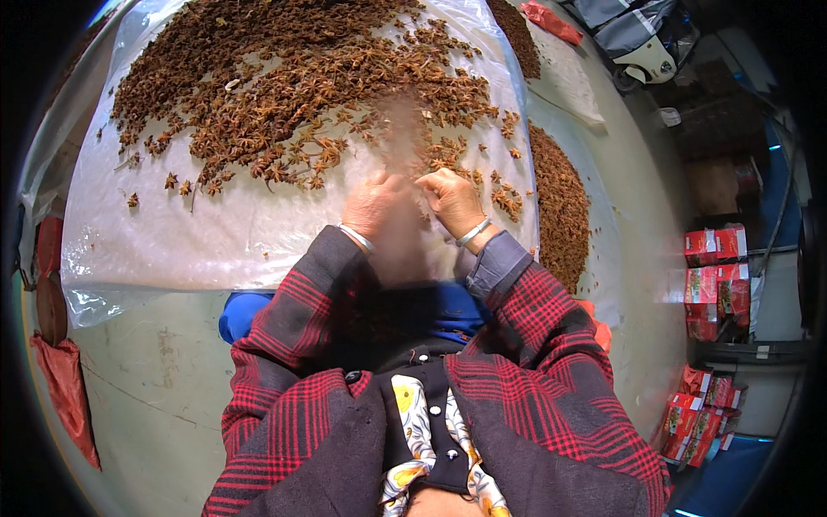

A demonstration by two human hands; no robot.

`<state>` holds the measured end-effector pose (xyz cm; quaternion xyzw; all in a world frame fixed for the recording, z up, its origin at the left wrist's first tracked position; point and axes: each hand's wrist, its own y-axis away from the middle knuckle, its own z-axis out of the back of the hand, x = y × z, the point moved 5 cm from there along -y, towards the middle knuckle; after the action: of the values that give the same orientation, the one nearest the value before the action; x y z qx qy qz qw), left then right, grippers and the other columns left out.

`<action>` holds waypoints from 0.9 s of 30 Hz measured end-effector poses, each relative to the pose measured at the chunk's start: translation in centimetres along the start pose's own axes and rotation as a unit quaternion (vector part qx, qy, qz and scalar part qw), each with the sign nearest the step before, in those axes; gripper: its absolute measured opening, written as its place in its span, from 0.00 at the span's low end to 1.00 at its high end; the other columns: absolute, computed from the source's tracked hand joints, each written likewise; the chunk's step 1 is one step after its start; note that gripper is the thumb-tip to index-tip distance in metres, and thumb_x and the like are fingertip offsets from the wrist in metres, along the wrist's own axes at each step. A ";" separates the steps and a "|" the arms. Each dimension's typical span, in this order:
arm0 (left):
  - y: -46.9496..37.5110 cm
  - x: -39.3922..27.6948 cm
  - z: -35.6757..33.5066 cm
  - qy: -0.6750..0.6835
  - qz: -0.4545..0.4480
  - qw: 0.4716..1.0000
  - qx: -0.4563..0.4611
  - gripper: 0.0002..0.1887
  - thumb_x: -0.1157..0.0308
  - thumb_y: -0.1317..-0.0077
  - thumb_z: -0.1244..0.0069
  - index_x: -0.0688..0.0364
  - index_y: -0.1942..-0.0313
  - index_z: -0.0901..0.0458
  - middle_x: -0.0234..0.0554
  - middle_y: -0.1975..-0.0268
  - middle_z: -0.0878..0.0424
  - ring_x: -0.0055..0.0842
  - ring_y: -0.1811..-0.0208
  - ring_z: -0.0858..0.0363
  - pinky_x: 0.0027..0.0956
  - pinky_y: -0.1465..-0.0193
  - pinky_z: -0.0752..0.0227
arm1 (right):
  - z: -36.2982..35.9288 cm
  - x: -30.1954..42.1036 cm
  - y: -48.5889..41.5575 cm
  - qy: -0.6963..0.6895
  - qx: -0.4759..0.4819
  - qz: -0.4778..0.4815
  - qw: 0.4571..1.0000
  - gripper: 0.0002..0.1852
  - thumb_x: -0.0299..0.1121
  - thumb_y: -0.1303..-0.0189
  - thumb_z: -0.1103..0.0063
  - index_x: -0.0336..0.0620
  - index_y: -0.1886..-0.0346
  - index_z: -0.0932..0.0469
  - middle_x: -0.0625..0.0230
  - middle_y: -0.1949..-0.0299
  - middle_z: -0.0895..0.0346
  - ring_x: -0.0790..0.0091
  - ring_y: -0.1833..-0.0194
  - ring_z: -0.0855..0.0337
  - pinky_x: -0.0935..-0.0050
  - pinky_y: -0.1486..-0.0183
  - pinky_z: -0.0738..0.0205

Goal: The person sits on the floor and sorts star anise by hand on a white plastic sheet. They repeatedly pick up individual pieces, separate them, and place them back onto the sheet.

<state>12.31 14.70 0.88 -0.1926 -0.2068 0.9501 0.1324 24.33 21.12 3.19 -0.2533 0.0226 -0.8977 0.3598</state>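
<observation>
My left hand [373, 205] and my right hand [453, 201] are close together over the near part of a table-like surface covered with clear plastic sheeting [194, 249]. The fingers of both are curled, with the right thumb and forefinger brought together. A blurred smear in the picture covers part of my left hand and the gap between the hands, so anything held there is hidden. Just beyond my fingers spreads a large heap of dried star anise [258, 110], some pieces with stalks. A small cluster of star anise [507, 200] lies to the right of my right hand.
On the floor at the right is another brown heap [561, 207] on sheeting. Red printed cartons [716, 271] are stacked farther right. A scooter [649, 61] stands at the upper right. At the left hangs or lies a red bag [64, 388].
</observation>
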 end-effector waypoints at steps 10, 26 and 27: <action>0.7 1.6 1.2 -0.002 0.045 0.996 -0.074 0.05 0.73 0.49 0.46 0.57 0.70 0.22 0.36 0.63 0.21 0.34 0.58 0.25 0.34 0.54 0.28 | -2.4 -0.8 -1.6 0.096 0.035 0.001 0.995 0.06 0.31 0.43 0.46 0.46 0.61 0.25 0.59 0.63 0.27 0.51 0.62 0.22 0.58 0.60 0.26; 0.7 0.4 2.0 0.140 -0.006 0.985 -0.104 0.13 0.75 0.47 0.44 0.57 0.59 0.20 0.38 0.65 0.19 0.34 0.61 0.22 0.32 0.56 0.27 | -0.4 0.5 0.6 -0.240 -0.010 -0.051 0.969 0.07 0.24 0.51 0.41 0.37 0.66 0.22 0.62 0.69 0.24 0.66 0.67 0.21 0.69 0.62 0.26; 0.8 0.5 2.3 0.188 -0.012 0.976 -0.107 0.12 0.76 0.47 0.44 0.57 0.60 0.20 0.39 0.66 0.19 0.34 0.62 0.22 0.32 0.57 0.27 | -0.6 0.1 1.1 -0.289 0.013 -0.094 0.953 0.08 0.24 0.51 0.40 0.37 0.65 0.21 0.63 0.70 0.24 0.70 0.68 0.21 0.71 0.63 0.27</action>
<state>10.77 13.36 2.28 -0.3782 -0.2808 0.8678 0.1585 24.71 20.14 2.50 -0.4985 -0.1179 -0.8158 0.2684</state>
